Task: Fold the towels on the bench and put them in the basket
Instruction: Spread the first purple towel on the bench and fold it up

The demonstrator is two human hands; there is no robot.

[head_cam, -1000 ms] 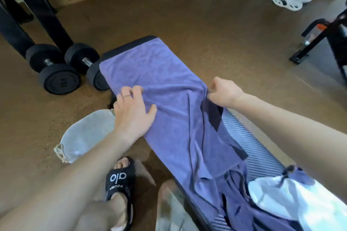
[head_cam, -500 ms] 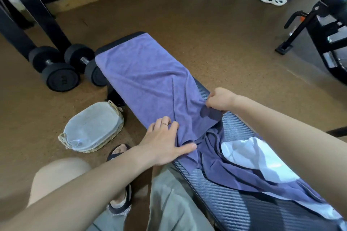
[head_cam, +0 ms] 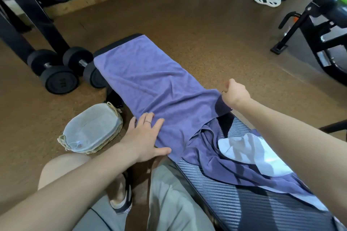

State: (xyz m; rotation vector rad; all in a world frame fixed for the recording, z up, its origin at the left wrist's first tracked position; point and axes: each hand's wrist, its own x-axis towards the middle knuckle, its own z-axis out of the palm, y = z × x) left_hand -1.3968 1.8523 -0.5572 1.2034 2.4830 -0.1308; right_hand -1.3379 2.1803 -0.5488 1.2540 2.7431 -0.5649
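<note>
Your right hand has drawn back out to the far edge of the bench in the last half second, fist closed on the purple towel at its near corner, and that pull has taken most of the bunching out of the cloth. Your left hand has slid back up the near edge and now lies flat, fingers spread wide, palm pressing the towel's near side down; it grips nothing. So the towel is laid out along the bench from the far end to about the middle, fairly smooth, a few creases left, with the corner under your right fist lifted a little off the surface.

That reads as the spreading step nearly finished and the first fold not yet begun. Closer to you a second purple towel and a white towel lie crumpled together, unfolded. The basket sits on the floor just beside the bench, to your left, and seems to hold only its pale liner. Most of the job is ahead of you.
</note>
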